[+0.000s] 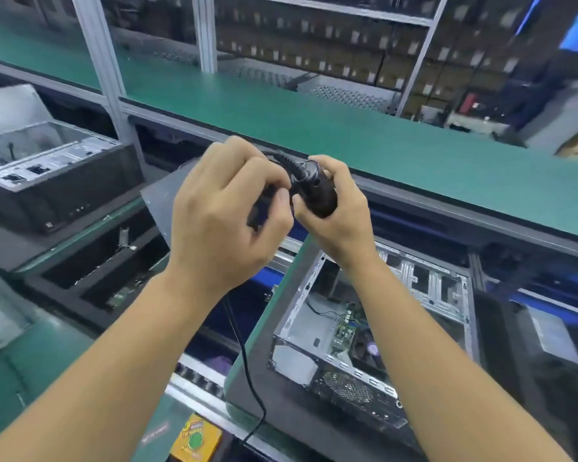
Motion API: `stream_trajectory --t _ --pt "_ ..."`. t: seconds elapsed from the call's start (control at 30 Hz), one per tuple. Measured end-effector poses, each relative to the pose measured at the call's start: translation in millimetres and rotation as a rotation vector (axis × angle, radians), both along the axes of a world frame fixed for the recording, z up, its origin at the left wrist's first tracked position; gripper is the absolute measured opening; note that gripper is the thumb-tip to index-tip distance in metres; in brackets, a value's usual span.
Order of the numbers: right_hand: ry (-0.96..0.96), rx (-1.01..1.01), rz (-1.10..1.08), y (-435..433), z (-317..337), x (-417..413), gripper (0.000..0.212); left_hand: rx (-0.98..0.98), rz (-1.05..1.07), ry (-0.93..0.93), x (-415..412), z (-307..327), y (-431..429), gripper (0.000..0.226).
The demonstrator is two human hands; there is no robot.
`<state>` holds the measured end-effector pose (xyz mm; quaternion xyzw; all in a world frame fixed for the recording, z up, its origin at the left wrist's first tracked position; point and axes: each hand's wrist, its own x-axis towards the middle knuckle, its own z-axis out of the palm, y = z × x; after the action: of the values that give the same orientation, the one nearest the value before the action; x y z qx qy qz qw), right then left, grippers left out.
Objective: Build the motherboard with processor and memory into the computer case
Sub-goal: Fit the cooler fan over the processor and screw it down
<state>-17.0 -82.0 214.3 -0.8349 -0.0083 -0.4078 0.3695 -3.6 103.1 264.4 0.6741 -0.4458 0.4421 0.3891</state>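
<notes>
Black plastic forms the body of the tool that we hold up over the work, which by its shape we judge to be an electric screwdriver [317, 191]. Our right hand [342, 218] is wrapped around its barrel. Our left hand [221, 221] is curled, with thumb and fingers pinching the cable [247, 361] just where its ribbed sleeve enters the tool. The rest of the cable hangs down towards the near edge of the counter [261, 328].

We judge that both hands are kept on the tool to set the cable or the grip right before driving. The tip is hidden, so we cannot tell whether a bit or a screw is fitted.

The computer case [427, 281] lies on its side on the counter below our right forearm, open face up so that the inside can be reached from above. The motherboard [344, 328] appears to be seated inside it already; whether it is fastened cannot be seen. A second case [47, 195] stands well apart at the left, and a yellow box [196, 436] rests near the front edge.
</notes>
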Motion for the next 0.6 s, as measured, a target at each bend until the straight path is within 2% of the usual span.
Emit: stream_trajectory --t 0.2,0.27,0.33,0.37,0.47,0.5,0.6 --pt "0.037 0.107 -0.146 -49.2 11.1 -26.0 0.037 0.145 0.012 -0.126 -11.2 6.2 -54.7 0.022" --pt "0.048 0.140 -0.176 -59.9 16.5 -35.5 0.032 0.273 0.026 -0.107 -24.9 0.9 -75.8 0.018" --pt "0.061 0.195 -0.214 -71.0 18.1 -45.5 0.028 0.524 -0.022 0.040 -43.7 -15.5 -101.7 0.012" --pt "0.069 0.221 -0.230 -76.3 17.0 -50.8 0.026 0.658 -0.048 0.173 -50.7 -26.9 -113.9 0.010" --pt "0.068 0.348 -0.225 -91.5 9.0 -67.5 0.020 0.911 -0.127 0.709 -47.4 -67.4 -146.5 0.006" --pt "0.074 0.381 -0.228 -95.7 4.5 -73.0 0.018 0.979 -0.139 0.837 -42.2 -81.9 -154.4 0.009" --pt "0.098 0.409 -0.260 -106.5 -10.5 -84.6 0.018 1.097 -0.127 0.983 -26.2 -130.9 -169.9 0.018"
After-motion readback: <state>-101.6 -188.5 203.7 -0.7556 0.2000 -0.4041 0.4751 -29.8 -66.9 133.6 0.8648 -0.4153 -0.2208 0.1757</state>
